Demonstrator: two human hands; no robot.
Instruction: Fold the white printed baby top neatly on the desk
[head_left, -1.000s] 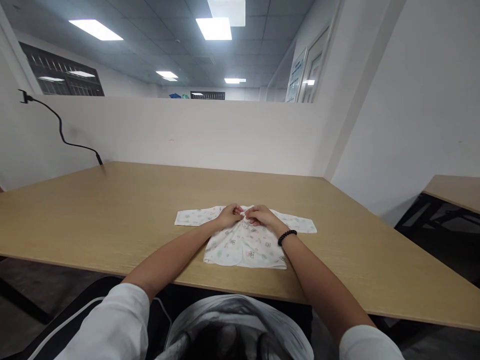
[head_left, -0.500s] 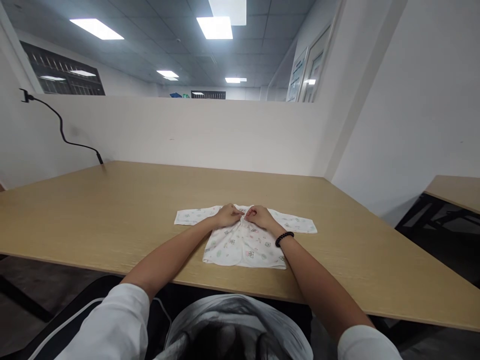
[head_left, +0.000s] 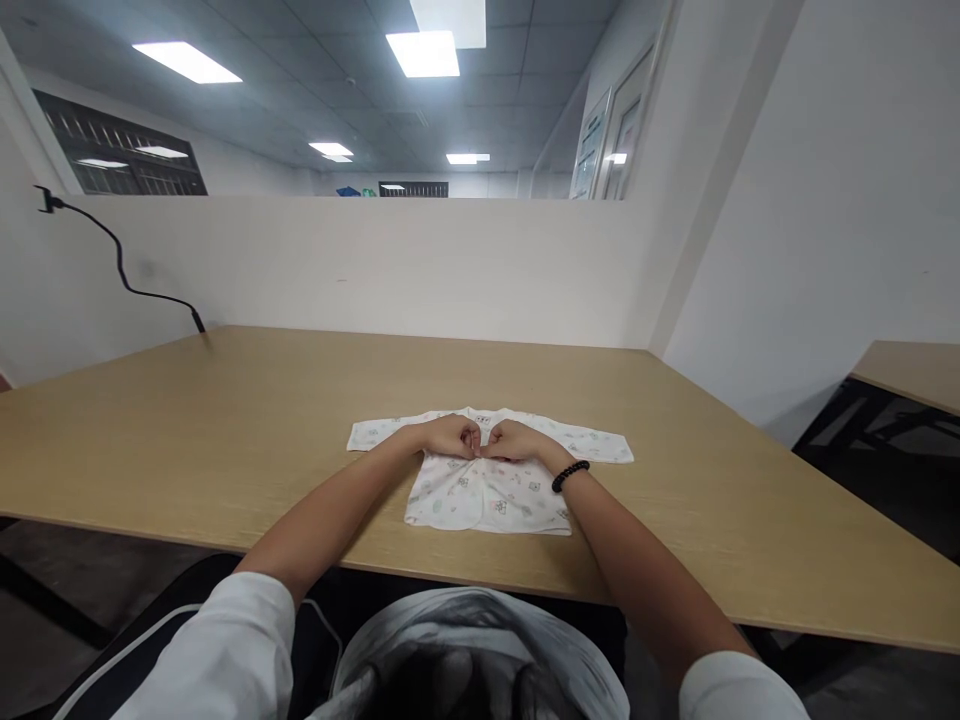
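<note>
Your left hand [head_left: 450,437] and right hand [head_left: 514,441] now lower, at chest of baby shirt [head_left: 487,485], fingers curled, pinching front placket. Shirt flat near desk's [head_left: 225,420] front edge, sleeves spread. Fastening moves downward.

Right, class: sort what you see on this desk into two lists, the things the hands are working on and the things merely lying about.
In hand:
- small white printed baby shirt, spread flat on the desk
- left hand and right hand, both curled shut, pinching its front opening

Lying about:
- long light wooden desk
- black cable at the far left
- black bead bracelet on the right wrist
</note>
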